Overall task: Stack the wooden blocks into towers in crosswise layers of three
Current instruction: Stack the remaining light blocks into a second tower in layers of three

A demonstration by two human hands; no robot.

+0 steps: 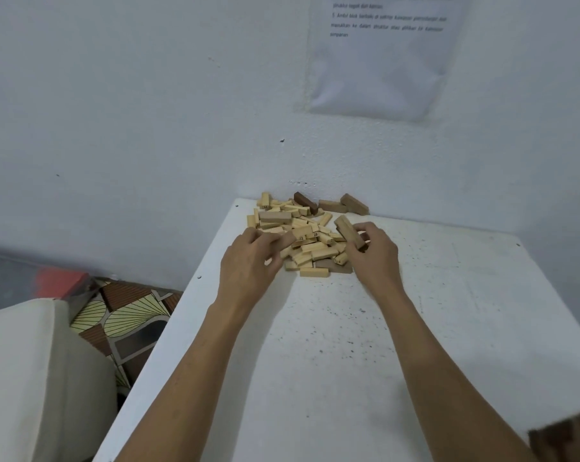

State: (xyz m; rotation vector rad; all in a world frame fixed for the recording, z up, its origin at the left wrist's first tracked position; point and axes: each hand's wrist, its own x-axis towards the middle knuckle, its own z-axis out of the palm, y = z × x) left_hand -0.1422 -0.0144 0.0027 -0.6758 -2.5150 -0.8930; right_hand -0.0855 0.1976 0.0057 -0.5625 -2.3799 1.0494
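a messy pile of wooden blocks [302, 235] sits at the far end of a white table [415, 328], close to the wall [148, 111]. no tower stands there. the right hand [373, 253] has its fingers closed around one brown block [349, 231], tilted up at the pile's right side. the left hand [251, 258] pinches another block [287, 241] at the pile's left edge (mostly hidden by fingers). a few darker blocks [343, 205] lie at the back against the wall.
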